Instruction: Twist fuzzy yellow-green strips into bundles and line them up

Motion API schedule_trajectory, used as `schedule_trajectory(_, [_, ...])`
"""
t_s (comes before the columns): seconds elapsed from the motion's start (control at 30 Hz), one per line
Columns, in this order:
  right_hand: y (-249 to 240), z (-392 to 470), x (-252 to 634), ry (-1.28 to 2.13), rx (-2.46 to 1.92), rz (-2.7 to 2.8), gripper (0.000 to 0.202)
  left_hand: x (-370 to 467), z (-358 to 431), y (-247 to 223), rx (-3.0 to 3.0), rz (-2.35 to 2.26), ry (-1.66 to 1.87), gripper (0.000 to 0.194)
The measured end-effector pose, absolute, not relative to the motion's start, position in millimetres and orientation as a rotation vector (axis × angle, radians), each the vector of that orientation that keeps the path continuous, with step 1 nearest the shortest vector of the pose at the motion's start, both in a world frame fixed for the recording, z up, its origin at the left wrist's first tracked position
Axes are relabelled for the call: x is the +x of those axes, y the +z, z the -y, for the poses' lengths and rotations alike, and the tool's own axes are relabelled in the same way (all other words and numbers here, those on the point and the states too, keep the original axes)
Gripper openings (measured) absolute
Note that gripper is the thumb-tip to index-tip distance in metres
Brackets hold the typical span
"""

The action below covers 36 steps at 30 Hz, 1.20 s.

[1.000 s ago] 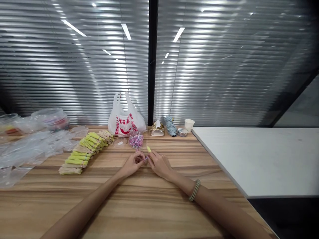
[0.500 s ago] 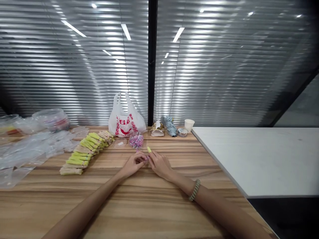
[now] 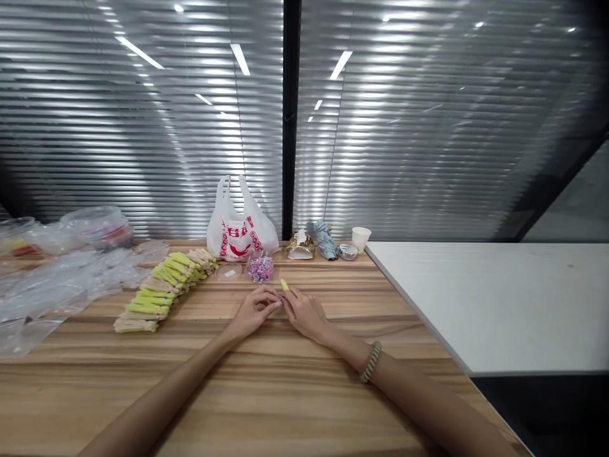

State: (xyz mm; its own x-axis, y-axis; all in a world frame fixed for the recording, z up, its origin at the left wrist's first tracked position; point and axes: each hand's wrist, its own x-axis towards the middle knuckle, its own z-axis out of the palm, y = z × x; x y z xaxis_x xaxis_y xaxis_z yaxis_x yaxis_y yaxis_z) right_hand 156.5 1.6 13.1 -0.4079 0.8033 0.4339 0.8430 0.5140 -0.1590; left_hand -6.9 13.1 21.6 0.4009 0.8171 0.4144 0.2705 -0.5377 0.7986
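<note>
My left hand and my right hand meet at the fingertips just above the wood-patterned table. A tiny purple loop shows between them, pinched by my left thumb and fingers and mostly hidden. Past my closed right fingers sticks the end of a slim yellow piece; the rest is covered by the hand. Behind my hands, a clear round tub holds many small pink and purple loops. Left of it lies a clear lid with a white label.
A curved row of yellow and beige bundles lies to the left, beside flat clear plastic bags. Along the back stand a white carrier bag, a gold wrapper, a folded umbrella, a tape roll and a paper cup.
My left fingers have shifted slightly and straightened at the pinch, and less of the purple loop shows. My right hand stays almost in place.
</note>
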Motion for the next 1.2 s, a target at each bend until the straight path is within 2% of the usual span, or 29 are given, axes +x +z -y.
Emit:
schedule_trajectory(0.43, [14.8,-0.7,157.2,-0.053,-1.335,2.277,0.028,-11.5,-16.1,21.2,2.010,-0.855,0.986,0.020])
schedule_trajectory(0.67, [15.6,0.1,156.6,-0.018,-1.384,2.265,0.027,-11.7,-14.4,23.0,1.978,-0.999,0.908,0.028])
schedule_trajectory(1.2, [14.0,-1.7,157.0,-0.035,-1.471,2.218,0.027,-8.0,-21.1,14.8,1.805,-1.089,0.859,0.022])
